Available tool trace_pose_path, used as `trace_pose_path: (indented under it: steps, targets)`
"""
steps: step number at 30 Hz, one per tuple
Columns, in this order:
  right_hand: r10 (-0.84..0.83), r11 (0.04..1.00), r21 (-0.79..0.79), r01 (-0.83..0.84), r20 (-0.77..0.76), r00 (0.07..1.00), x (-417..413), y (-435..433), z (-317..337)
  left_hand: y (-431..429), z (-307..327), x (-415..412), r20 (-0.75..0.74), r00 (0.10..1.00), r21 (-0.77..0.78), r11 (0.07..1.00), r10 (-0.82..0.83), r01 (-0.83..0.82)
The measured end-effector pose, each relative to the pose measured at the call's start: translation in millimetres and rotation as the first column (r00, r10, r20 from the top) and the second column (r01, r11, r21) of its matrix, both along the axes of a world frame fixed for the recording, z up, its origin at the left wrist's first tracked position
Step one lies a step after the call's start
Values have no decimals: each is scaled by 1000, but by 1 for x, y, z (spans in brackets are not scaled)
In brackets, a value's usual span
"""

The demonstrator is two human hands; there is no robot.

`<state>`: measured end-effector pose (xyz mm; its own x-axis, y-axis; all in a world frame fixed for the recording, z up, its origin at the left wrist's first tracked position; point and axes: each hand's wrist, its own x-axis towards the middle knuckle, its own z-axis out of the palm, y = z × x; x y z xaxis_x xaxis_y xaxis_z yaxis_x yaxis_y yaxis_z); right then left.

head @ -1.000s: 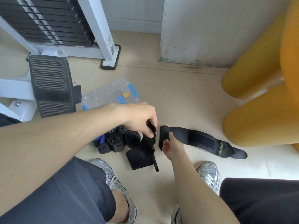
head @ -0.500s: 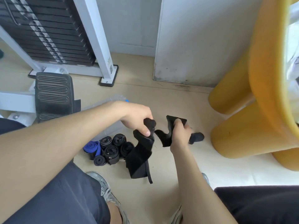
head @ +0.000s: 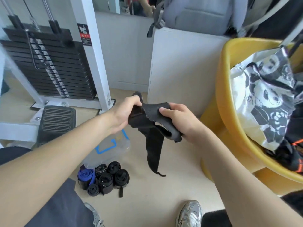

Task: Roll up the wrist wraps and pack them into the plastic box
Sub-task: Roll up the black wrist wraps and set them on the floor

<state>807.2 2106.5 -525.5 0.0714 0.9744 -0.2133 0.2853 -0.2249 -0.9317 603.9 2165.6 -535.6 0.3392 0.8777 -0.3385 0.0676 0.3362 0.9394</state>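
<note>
Both hands hold a black wrist wrap (head: 152, 122) up in the air above the floor. My left hand (head: 126, 112) pinches its upper left end, and my right hand (head: 178, 120) grips the other end. A loose tail of the wrap hangs down between them. Below on the floor lies the clear plastic box (head: 111, 149) with blue latches, partly hidden by my left forearm. In front of it sit several rolled wraps (head: 106, 179), mostly black, with one blue roll (head: 86, 176) at the left.
A weight-stack machine (head: 49, 66) with a black foot plate (head: 55, 123) stands at the left. A yellow tub (head: 229, 112) holding a panda-print bag (head: 265, 102) fills the right. A white wall panel (head: 180, 71) is behind. My shoes (head: 190, 213) rest on the beige floor.
Both hands have lifted the black wrap off the floor and brought its ends together at chest height. The view has tilted upward, showing the tub's contents.
</note>
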Motion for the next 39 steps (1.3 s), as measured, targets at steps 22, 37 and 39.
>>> trace_pose_path:
  steps: [22, 37, 39]
  targets:
    - [201, 956, -284, -72, 459, 865, 23, 22, 60, 3, 28, 15, -331, 943, 292, 953, 23, 79]
    - [-163, 986, -96, 134, -438, 884, 21, 56, 66, 12, 44, 10, -98, 974, 392, 892, -205, 227]
    - [-146, 988, 8, 157, -327, 934, 25, 55, 69, 13, 43, 10, -58, 986, 362, 917, -156, 167]
